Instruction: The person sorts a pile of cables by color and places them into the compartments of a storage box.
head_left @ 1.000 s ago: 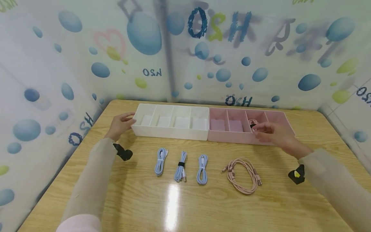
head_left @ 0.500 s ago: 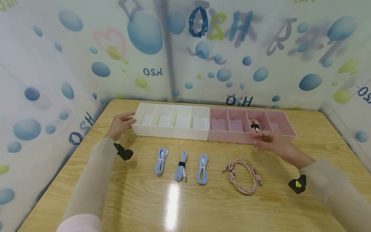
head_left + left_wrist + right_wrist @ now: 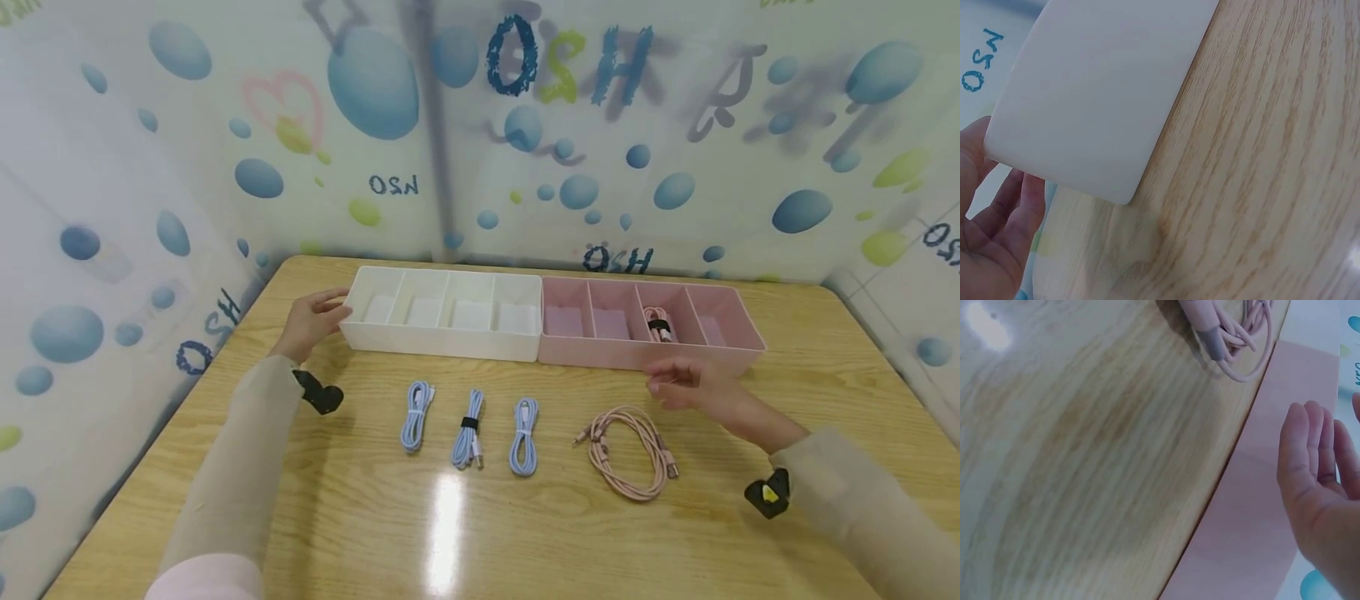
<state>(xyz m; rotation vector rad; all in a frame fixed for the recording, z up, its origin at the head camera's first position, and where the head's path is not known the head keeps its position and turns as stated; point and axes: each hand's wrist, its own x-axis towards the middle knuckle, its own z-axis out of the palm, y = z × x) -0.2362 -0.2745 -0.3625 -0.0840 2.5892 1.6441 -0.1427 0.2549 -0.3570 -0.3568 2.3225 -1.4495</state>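
At the left end of the white compartment box, my left hand touches the end wall with thumb and fingertips, the fingers loosely bent. My right hand hovers before the pink compartment box, holding nothing, its fingers loose in the right wrist view. A pink cable bundle with a black strap lies in the pink box's third compartment from the left. Nearest to my right hand on the table is a loosely coiled pink cable, its plug also showing in the right wrist view.
Three light-blue cable bundles lie in a row before the boxes: a left one, a middle one with a black strap, and a right one. The boxes stand end to end near the table's back edge, close to a patterned curtain.
My right hand has drawn back out of the pink box toward me, leaving the strapped pink cable bundle in the third compartment. My left hand has stayed in place.
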